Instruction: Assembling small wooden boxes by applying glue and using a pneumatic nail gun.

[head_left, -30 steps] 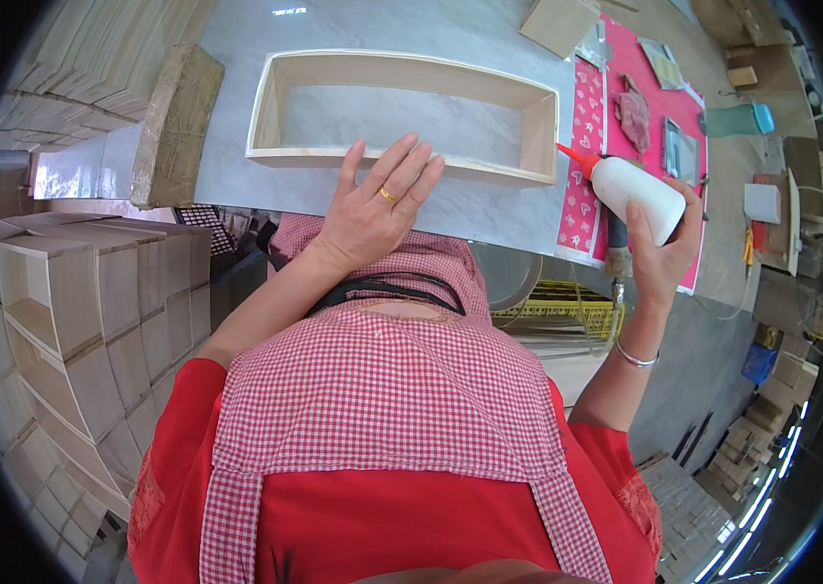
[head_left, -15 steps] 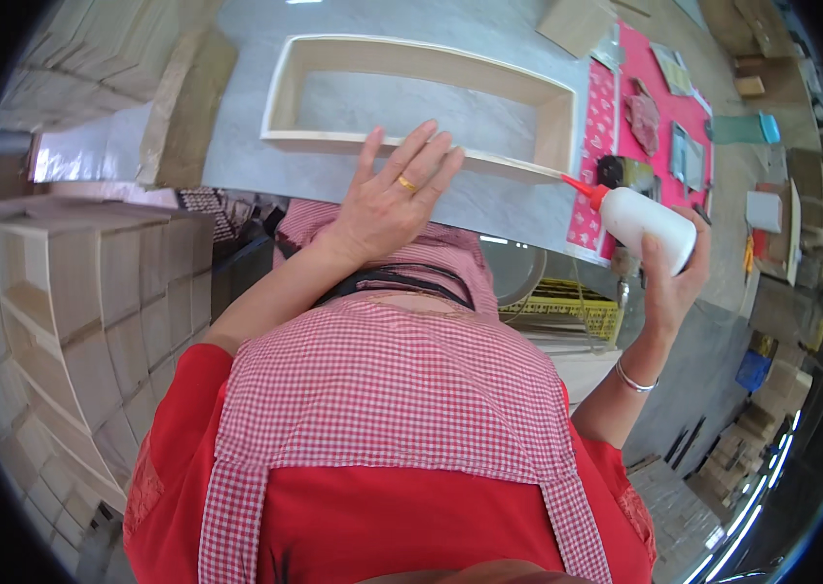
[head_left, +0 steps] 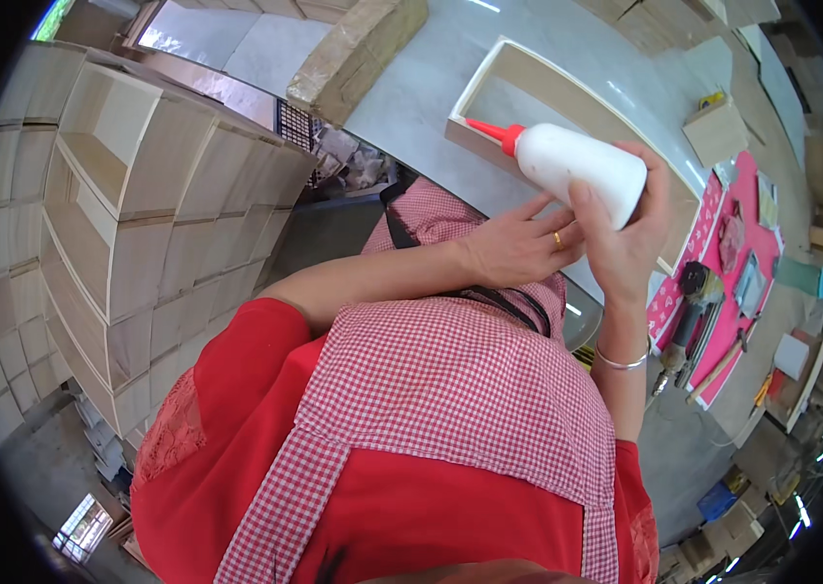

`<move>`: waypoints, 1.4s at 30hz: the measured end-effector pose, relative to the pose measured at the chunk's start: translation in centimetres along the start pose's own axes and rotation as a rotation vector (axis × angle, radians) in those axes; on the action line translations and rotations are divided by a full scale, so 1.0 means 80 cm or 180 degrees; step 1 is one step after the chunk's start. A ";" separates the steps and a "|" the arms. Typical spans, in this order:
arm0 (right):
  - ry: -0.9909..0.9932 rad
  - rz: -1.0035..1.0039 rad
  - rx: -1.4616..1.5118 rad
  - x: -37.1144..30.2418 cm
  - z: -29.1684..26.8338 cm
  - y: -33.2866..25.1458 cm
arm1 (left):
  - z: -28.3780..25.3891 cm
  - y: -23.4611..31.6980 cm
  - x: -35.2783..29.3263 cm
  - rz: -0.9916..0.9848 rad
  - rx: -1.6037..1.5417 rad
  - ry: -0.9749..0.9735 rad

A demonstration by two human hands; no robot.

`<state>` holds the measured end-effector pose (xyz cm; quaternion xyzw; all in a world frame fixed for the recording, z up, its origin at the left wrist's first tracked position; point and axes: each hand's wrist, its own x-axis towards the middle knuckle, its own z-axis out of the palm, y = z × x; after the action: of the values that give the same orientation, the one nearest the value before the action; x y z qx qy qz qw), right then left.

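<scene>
A white glue bottle (head_left: 582, 167) with a red pointed nozzle is gripped in my right hand (head_left: 627, 214). It lies tilted, its tip pointing left over the near left corner of a rectangular wooden frame (head_left: 567, 82). Pale bare wood forms the frame, which rests on the grey tabletop. My left hand (head_left: 520, 245) is at the frame's near side, partly behind the right hand and bottle. Its fingers are stretched out; whether they touch the wood is hidden.
Stacked wooden boxes (head_left: 178, 185) rise on the left. A long brown-wrapped block (head_left: 358, 58) stands at the table's left end. To the right, a pink mat (head_left: 723, 282) carries a power tool (head_left: 692, 310) and small items. A cardboard box (head_left: 718, 131) sits behind it.
My right hand has carried the glue bottle leftward, from the frame's right corner to its left corner. The view has turned, shifting the frame and table rightward. My left hand remains near the front side.
</scene>
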<state>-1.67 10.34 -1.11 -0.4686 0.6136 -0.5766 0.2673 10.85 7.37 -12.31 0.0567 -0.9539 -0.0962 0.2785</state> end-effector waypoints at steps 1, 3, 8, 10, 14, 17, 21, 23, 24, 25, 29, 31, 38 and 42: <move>-0.0057 -0.0042 -0.0109 0.005 0.004 0.002 | 0.000 -0.001 0.000 -0.0014 0.0004 0.0003; -0.0163 -0.0124 -0.0333 0.011 0.009 0.004 | 0.001 -0.001 0.000 0.0004 -0.0052 -0.0010; -0.0192 -0.0141 -0.0490 0.015 0.009 0.001 | 0.001 -0.002 0.000 0.0006 -0.0124 0.0144; -0.0179 -0.0159 -0.0593 0.013 -0.001 0.000 | -0.003 0.000 0.002 0.0018 -0.0128 0.0238; -0.0100 -0.0169 -0.0765 0.005 -0.023 -0.007 | -0.008 0.004 0.005 0.0099 -0.0172 0.0469; -0.0023 -0.0142 -0.0870 -0.005 -0.044 -0.008 | -0.009 0.007 0.008 0.0213 -0.0255 0.0556; 0.0098 -0.0068 -0.1017 -0.020 -0.075 -0.010 | -0.012 0.010 0.011 0.0343 -0.0297 0.0544; 0.0146 -0.0028 -0.1129 -0.028 -0.091 -0.012 | -0.012 0.010 0.008 0.0342 -0.0268 0.0384; 0.0188 -0.0016 -0.1154 -0.033 -0.100 -0.013 | -0.012 0.010 0.008 0.0350 -0.0252 0.0309; 0.0223 -0.0014 -0.1218 -0.037 -0.108 -0.014 | -0.011 0.011 0.009 0.0388 -0.0284 0.0313; 0.0395 -0.0005 -0.1437 -0.055 -0.142 -0.013 | -0.009 0.012 0.010 0.0436 -0.0337 0.0247; 0.0533 -0.0029 -0.1574 -0.065 -0.159 -0.011 | -0.010 0.012 0.013 0.0449 -0.0340 0.0253; 0.0936 0.0367 -0.1641 -0.099 -0.203 -0.019 | -0.008 0.012 0.013 0.0461 -0.0446 0.0156; 0.1068 0.0309 -0.1824 -0.112 -0.226 -0.017 | -0.008 0.014 0.013 0.0421 -0.0496 0.0092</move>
<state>-13.23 26.66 1.75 -0.3934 0.8079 -0.4363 0.0470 10.28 8.16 -10.98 -0.0269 -0.9411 -0.1507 0.3015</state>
